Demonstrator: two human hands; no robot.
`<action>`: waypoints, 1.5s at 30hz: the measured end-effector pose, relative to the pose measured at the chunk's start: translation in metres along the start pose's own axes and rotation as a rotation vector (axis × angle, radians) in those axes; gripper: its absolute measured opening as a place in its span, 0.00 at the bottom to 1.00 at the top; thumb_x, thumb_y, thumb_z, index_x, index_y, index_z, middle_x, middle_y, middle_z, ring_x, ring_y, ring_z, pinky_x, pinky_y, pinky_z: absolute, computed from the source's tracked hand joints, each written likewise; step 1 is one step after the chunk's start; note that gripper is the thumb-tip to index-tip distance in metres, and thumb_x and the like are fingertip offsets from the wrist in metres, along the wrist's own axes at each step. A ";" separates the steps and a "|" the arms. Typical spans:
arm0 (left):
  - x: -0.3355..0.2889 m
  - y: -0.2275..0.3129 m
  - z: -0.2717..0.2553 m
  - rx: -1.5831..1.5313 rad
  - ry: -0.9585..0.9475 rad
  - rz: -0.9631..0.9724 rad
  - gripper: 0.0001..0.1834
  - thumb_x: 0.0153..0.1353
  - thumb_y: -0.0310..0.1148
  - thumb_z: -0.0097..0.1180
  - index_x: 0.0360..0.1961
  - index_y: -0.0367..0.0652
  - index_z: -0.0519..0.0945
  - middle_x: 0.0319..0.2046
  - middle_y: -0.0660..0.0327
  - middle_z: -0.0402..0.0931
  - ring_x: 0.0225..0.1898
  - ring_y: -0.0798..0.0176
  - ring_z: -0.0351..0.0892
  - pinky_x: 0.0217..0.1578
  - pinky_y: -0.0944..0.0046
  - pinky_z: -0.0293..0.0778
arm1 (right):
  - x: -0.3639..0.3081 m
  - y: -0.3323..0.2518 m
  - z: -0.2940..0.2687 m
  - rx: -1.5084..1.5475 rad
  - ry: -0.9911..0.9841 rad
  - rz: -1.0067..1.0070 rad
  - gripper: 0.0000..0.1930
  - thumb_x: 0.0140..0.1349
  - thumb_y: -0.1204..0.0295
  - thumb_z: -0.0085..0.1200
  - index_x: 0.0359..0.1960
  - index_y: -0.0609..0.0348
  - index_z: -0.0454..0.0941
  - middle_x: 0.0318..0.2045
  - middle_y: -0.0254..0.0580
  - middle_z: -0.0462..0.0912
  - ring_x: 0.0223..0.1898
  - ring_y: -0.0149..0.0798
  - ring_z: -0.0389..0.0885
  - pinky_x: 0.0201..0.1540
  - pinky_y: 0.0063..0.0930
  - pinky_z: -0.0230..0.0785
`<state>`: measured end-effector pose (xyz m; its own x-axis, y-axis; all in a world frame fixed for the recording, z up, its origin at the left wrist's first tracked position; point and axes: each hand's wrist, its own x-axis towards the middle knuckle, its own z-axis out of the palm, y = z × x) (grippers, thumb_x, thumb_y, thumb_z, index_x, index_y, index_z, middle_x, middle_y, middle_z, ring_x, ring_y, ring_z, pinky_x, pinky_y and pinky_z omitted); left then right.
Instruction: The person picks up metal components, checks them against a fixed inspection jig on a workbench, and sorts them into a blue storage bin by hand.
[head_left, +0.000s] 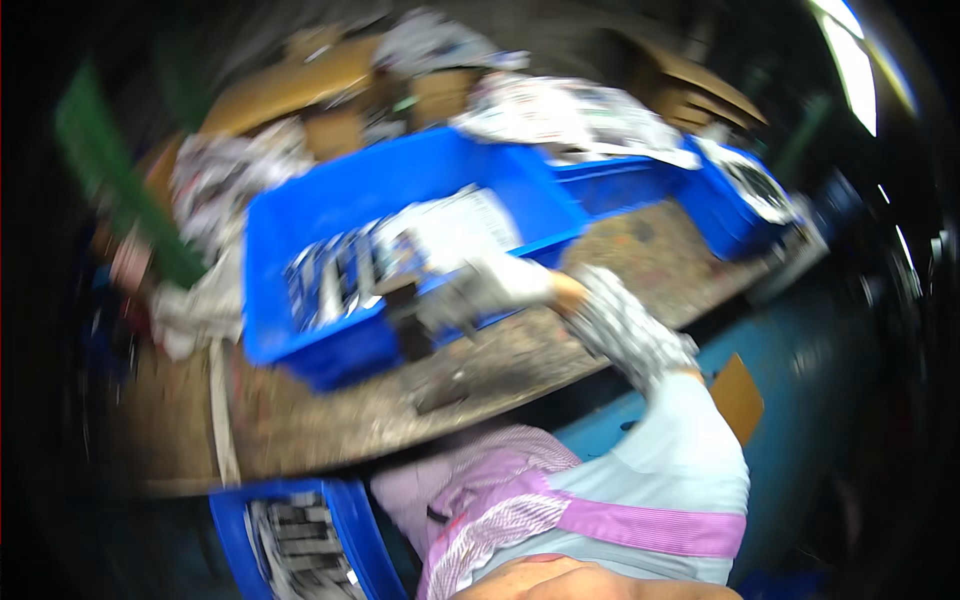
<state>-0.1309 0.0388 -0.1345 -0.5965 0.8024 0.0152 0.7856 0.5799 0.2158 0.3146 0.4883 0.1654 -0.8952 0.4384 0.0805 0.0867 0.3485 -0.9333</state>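
Observation:
My right hand (485,292), in a grey and white work glove, reaches over the near edge of a large blue bin (415,352). Its fingers are closed on a dark, block-like piece (407,322), blurred by motion, so its exact kind does not show. Inside the bin lie a row of flat silver and dark pieces (335,270) and some white printed sheets or packets (450,232). A patterned sleeve cover (630,330) runs along my right forearm. My left hand is out of the picture.
The bin stands on a worn wooden table (640,240). A second blue bin (730,215) is at the right, with white plastic (580,112) behind. Cardboard boxes (300,85) stand at the back, a green post (125,175) at left. A small blue crate (235,530) with dark strips sits below the table edge.

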 end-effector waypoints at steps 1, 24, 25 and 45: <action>0.019 0.017 0.002 0.028 0.021 -0.037 0.11 0.69 0.24 0.49 0.47 0.33 0.81 0.46 0.50 0.82 0.48 0.54 0.80 0.51 0.58 0.75 | 0.020 -0.003 -0.033 0.009 0.135 -0.122 0.10 0.64 0.71 0.59 0.42 0.63 0.87 0.35 0.40 0.88 0.29 0.29 0.84 0.34 0.25 0.76; 0.069 0.394 -0.055 -0.514 0.214 0.707 0.26 0.61 0.38 0.65 0.56 0.35 0.77 0.59 0.39 0.74 0.59 0.40 0.75 0.61 0.52 0.70 | 0.244 0.148 -0.086 -1.099 0.044 0.060 0.10 0.60 0.68 0.60 0.43 0.47 0.85 0.32 0.36 0.87 0.29 0.37 0.82 0.31 0.34 0.73; 0.067 0.413 -0.049 -0.352 0.124 0.684 0.34 0.56 0.48 0.68 0.59 0.38 0.76 0.62 0.37 0.69 0.61 0.36 0.71 0.62 0.47 0.68 | 0.233 0.143 -0.095 -1.053 0.090 0.056 0.09 0.61 0.68 0.60 0.43 0.47 0.85 0.32 0.36 0.86 0.29 0.36 0.81 0.31 0.33 0.73; 0.055 0.343 -0.030 -0.510 0.309 0.511 0.13 0.53 0.23 0.65 0.41 0.46 0.86 0.41 0.65 0.82 0.37 0.60 0.79 0.37 0.59 0.77 | -0.006 0.090 0.113 -0.190 0.454 0.261 0.09 0.61 0.73 0.61 0.43 0.57 0.81 0.34 0.41 0.88 0.34 0.40 0.87 0.39 0.33 0.78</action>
<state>0.1012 0.2778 -0.0305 -0.2588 0.8334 0.4883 0.8469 -0.0473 0.5296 0.2786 0.4232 0.0409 -0.5585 0.8287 0.0372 0.3950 0.3051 -0.8665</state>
